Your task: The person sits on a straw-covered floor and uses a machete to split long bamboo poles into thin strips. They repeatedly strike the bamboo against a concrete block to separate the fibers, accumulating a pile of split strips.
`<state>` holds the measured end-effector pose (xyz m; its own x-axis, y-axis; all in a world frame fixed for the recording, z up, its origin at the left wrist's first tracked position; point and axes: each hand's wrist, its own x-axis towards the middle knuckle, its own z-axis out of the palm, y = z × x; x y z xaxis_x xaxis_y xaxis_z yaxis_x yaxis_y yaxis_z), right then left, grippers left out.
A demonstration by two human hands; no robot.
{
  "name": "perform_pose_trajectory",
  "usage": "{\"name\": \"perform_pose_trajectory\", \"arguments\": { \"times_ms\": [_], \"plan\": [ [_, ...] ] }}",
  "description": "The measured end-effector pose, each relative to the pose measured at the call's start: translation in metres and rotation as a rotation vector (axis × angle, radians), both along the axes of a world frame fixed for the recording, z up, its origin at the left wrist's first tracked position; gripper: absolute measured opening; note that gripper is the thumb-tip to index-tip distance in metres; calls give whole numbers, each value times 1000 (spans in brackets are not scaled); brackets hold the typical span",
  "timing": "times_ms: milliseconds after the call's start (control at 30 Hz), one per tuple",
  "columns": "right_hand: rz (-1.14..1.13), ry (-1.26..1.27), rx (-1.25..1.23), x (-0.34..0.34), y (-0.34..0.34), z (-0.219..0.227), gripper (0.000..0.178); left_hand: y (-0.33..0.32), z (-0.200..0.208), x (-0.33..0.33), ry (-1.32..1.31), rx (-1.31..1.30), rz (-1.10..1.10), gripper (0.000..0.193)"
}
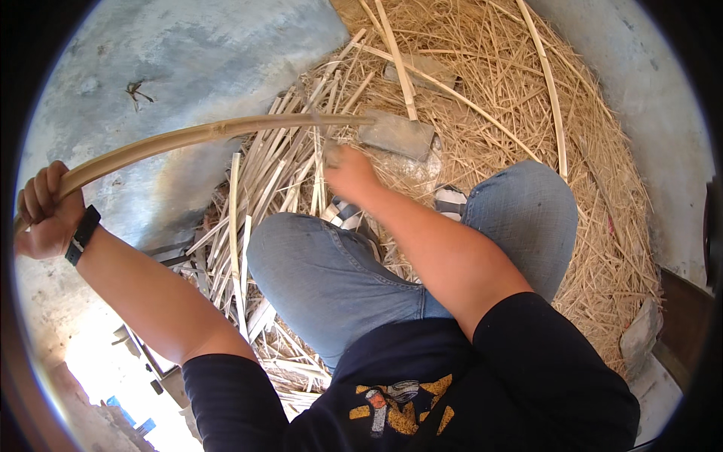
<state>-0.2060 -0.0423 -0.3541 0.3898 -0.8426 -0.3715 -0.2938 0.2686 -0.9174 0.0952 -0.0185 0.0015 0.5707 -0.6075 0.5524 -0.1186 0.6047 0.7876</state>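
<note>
My left hand, with a dark band at its wrist, is wrapped round one end of a long, bent bamboo pole. From there the pole arches to the right, and its far end lies at a grey brick on the floor. My right hand is closed just below that far end. It grips what looks like a knife, whose narrow blade crosses the bamboo. Motion smears the blade, so its exact shape and whether it touches the bamboo cannot be made out.
Split bamboo strips lie heaped beside my left knee. Dry shavings cover the floor ahead and to the right. Longer strips lie across them. A blue-grey wall rises at the left, and a stone block sits at the right.
</note>
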Motion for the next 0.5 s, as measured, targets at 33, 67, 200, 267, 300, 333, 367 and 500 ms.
{"name": "perform_pose_trajectory", "arguments": {
  "times_ms": [33,67,200,267,300,333,367,500],
  "plan": [
    [22,-108,-28,7,2,21,46,2,4,8,-14,18,33,64],
    [116,-60,-113,10,0,35,48,3,6,18,-25,38,68,61],
    [100,-27,-217,6,15,-29,51,13,13,56,-22,97,-89,67],
    [6,44,-150,1,5,-64,50,19,-1,69,-6,46,-246,73],
    [16,154,-85,-4,1,-68,49,24,-8,79,27,37,-347,76],
    [23,265,-20,-5,-2,-72,49,27,-10,89,54,15,-446,80],
    [69,200,-34,-2,4,-66,49,31,-14,91,67,16,-432,80],
    [260,-86,-58,17,5,39,53,42,-16,84,43,-6,-215,78]
  ]
}}
